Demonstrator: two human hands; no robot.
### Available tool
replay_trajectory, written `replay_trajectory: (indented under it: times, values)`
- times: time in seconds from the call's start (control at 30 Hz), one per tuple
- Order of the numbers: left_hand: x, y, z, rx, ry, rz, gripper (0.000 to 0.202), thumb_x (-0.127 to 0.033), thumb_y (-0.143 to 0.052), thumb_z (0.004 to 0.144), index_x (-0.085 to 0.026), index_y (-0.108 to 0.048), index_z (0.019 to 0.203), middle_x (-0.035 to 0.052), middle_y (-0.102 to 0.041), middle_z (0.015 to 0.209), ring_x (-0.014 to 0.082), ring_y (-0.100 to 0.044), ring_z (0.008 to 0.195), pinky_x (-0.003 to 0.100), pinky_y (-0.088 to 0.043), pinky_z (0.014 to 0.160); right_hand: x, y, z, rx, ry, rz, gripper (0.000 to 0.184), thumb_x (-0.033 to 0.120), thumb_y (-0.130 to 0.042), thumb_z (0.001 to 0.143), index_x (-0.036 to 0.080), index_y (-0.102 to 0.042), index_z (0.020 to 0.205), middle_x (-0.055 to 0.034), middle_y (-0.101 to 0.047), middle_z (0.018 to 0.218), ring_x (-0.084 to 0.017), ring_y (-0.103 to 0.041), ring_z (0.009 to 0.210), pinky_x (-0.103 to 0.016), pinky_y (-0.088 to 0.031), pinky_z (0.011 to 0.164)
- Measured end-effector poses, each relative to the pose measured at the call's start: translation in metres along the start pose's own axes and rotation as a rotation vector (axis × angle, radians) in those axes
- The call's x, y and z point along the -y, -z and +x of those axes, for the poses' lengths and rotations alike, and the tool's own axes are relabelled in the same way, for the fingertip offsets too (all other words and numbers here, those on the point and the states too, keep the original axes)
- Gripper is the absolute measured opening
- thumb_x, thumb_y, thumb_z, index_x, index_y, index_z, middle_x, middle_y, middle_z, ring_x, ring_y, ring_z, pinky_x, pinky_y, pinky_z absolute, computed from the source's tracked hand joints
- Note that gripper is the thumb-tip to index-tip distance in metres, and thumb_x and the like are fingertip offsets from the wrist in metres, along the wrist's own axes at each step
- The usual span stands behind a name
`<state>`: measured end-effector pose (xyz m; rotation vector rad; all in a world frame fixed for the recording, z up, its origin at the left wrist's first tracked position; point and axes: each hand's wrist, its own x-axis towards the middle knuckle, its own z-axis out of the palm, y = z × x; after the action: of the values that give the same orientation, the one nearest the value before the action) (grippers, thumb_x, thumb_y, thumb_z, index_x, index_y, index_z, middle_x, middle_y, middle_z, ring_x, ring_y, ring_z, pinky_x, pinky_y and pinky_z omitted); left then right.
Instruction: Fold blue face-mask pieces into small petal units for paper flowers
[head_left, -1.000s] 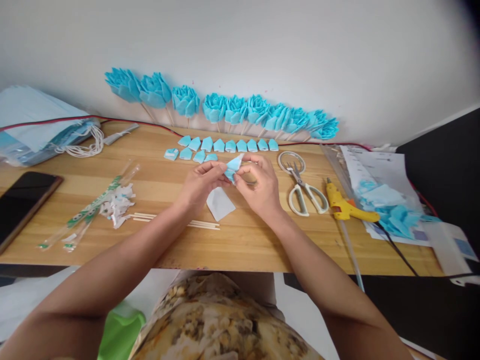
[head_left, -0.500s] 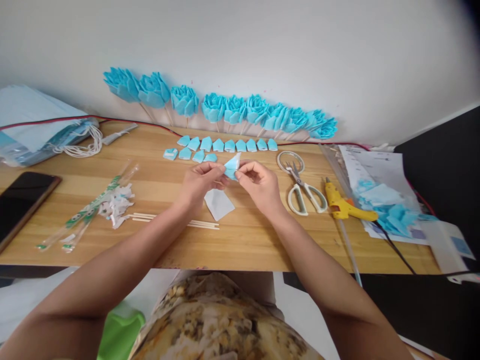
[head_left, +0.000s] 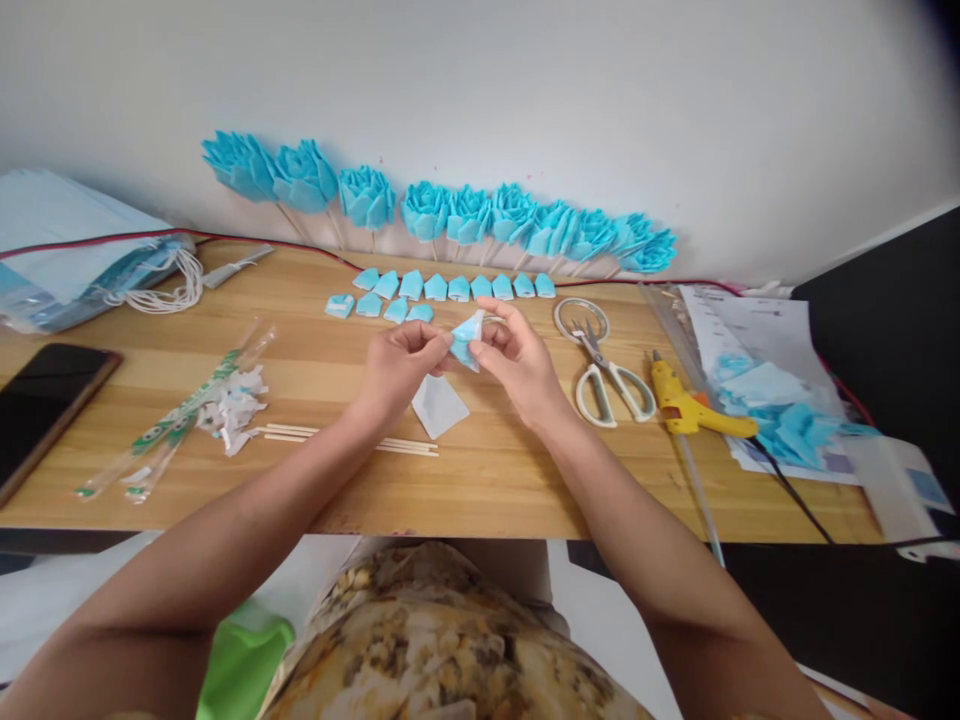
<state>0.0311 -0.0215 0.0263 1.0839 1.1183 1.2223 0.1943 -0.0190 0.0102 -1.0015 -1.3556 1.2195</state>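
Between my hands, above the middle of the table, is a small folded piece of blue and white fabric [head_left: 466, 342]. My left hand [head_left: 401, 368] pinches its left side between thumb and fingers. On its right edge presses the thumb of my right hand [head_left: 519, 365], whose index finger is lifted above the fabric. A loose white square piece [head_left: 440, 407] lies flat on the table just below my hands. Beyond them, folded blue petals [head_left: 458, 289] are laid out in two rows. Thin wooden sticks [head_left: 405, 447] lie partly under my left forearm.
Blue fabric roses [head_left: 470, 215] on sticks lean against the wall. To the right are scissors [head_left: 615, 385], a tape roll [head_left: 582, 318] and a yellow glue gun [head_left: 686, 405]. Leftward lie a phone [head_left: 52, 410], white scraps [head_left: 234, 405], clear wrappers [head_left: 161, 445] and a bag of blue sheets [head_left: 82, 255].
The fabric piece has been turned and bent a little between my fingers. My right index finger has lifted away from it. My left hand keeps its pinch.
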Motion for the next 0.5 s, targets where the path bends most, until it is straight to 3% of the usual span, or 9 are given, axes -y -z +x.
replay_trajectory:
  times: [0.17,0.37,0.5]
  values:
    - [0.002,0.000,-0.001,0.040,-0.038,0.003,0.016,-0.026,-0.077,0.077,-0.015,-0.070,0.067,0.0010,-0.066,0.059,0.0102,-0.057,0.055,0.023,-0.047,0.058,-0.001,0.001,0.000,-0.012,0.031,-0.036,0.046,0.030,-0.068,0.081,0.028,-0.056,0.125,0.0059,-0.061,0.075,-0.012,-0.057,0.068,-0.030,-0.049,0.066]
    - [0.009,0.000,0.001,0.089,0.018,-0.184,0.035,-0.048,-0.076,0.080,-0.017,-0.072,0.097,0.0002,-0.067,0.070,0.0130,-0.063,0.062,0.025,-0.050,0.058,0.001,0.002,0.001,-0.047,0.082,-0.016,0.045,0.029,-0.067,0.082,0.028,-0.055,0.126,0.0061,-0.056,0.073,-0.013,-0.057,0.068,-0.030,-0.050,0.068]
    - [0.012,-0.003,-0.001,0.147,0.031,-0.108,0.028,-0.039,-0.083,0.073,-0.016,-0.070,0.082,-0.0004,-0.066,0.067,0.0107,-0.058,0.058,0.024,-0.048,0.059,-0.001,0.000,-0.001,-0.053,0.083,-0.031,0.046,0.031,-0.067,0.083,0.029,-0.055,0.127,0.0048,-0.060,0.077,-0.013,-0.059,0.071,-0.030,-0.051,0.069]
